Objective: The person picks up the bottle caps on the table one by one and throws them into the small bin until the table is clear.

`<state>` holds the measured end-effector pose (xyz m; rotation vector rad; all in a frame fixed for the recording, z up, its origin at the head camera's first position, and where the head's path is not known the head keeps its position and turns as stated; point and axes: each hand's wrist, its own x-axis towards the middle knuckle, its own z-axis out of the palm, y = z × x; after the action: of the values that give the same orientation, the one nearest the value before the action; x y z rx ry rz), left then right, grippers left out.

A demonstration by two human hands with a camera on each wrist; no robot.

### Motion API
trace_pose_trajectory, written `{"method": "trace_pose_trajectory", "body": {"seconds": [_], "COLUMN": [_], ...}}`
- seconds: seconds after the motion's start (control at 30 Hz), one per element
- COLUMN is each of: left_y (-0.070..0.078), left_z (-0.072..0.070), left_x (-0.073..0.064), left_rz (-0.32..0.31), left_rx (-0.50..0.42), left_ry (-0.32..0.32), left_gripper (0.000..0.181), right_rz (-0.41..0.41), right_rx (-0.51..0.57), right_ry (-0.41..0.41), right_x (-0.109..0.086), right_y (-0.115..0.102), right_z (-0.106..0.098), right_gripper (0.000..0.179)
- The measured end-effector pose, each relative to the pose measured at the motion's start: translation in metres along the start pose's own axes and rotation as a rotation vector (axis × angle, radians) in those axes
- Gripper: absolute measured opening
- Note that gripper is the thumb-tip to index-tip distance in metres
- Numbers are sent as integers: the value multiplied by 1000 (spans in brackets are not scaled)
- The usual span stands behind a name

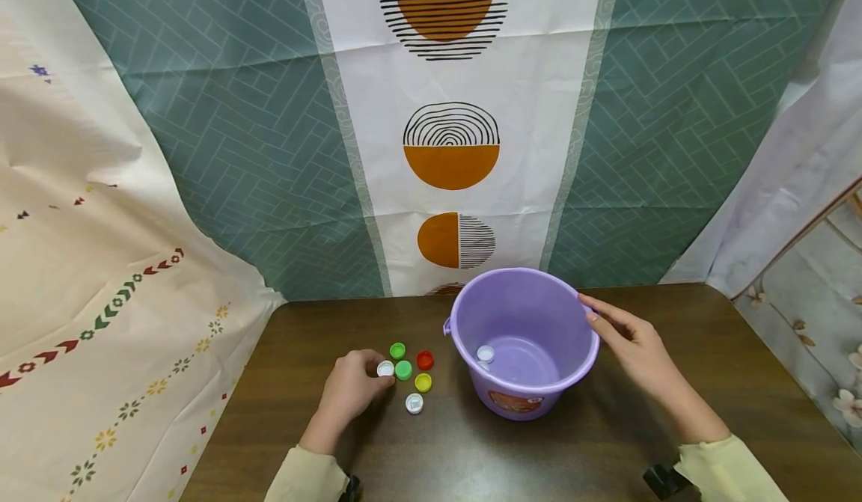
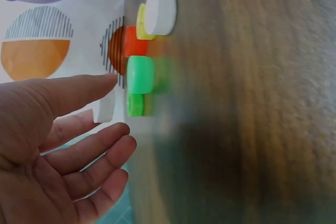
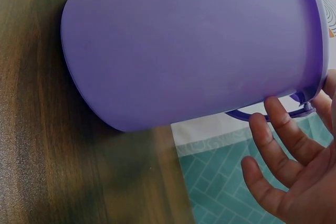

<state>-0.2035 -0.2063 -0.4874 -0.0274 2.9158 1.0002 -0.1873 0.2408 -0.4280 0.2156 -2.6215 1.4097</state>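
A purple bucket [image 1: 480, 388] stands upright, with a white bottle cap [image 1: 485, 354] inside it. My right hand [image 1: 631, 346] grips the bucket's right rim between thumb and fingers; in the right wrist view, the other fingers spread near the bucket wall [image 3: 184, 51] and its handle [image 3: 241, 115]. Left of the bucket, my left hand [image 1: 352, 387] pinches a white bottle cap [image 2: 105, 107] between thumb and index finger, the other fingers loosely bent. Beside it lie a light green cap [image 1: 403, 370], a green cap [image 1: 397, 351], a red cap [image 1: 425, 360], a yellow cap [image 1: 423, 382] and another white cap [image 1: 414, 403].
Everything stands on a dark wooden table [image 1: 471, 464]. A patterned teal and white cloth [image 1: 269, 150] hangs behind its far edge. Cream embroidered cloth [image 1: 135, 337] borders the left side, and floral fabric [image 1: 808, 322] the right.
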Motion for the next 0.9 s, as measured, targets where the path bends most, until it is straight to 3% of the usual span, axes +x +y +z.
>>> {"method": "trace_pose_trajectory", "body": {"seconds": [0.23,0.47,0.9], "left_y": [15,30,49], "left_z": [-6,-14,-25], "left_x": [1,0,-2], "left_rz": [68,126,178], "left_rx": [-122,-257,-430], "left_ry": [107,166,301], "left_gripper": [24,25,25], "right_rz": [-1,-11,-7], "right_rx": [0,8,4], "right_ry": [-1,-3,-2], "right_x": [0,0,0], "right_y": [1,1,1], "right_z": [0,1,0], "right_gripper": [37,37,37]}}
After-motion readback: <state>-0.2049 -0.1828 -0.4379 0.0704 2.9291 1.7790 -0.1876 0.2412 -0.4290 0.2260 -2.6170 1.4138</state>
